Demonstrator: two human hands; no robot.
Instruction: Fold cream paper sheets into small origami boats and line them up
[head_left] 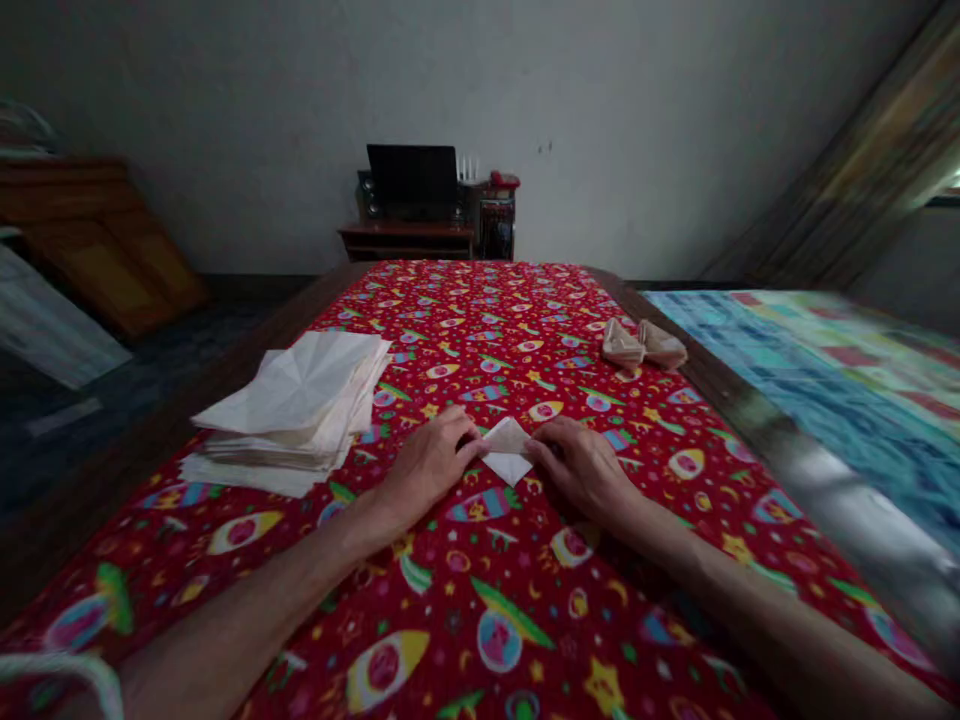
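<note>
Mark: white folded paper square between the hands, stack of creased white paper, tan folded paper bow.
White folded paper square [507,452]: head view, centre of top face.
Stack of creased white paper [289,395]: head view, top sheet.
Tan folded paper bow [643,345]: head view, its middle.

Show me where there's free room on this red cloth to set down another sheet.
The red printed tablecloth is free beyond the white paper stack, left of the tan folded paper piece, and right of the right hand. It's crowded at the small folded white paper, between that hand and the left hand.
</note>
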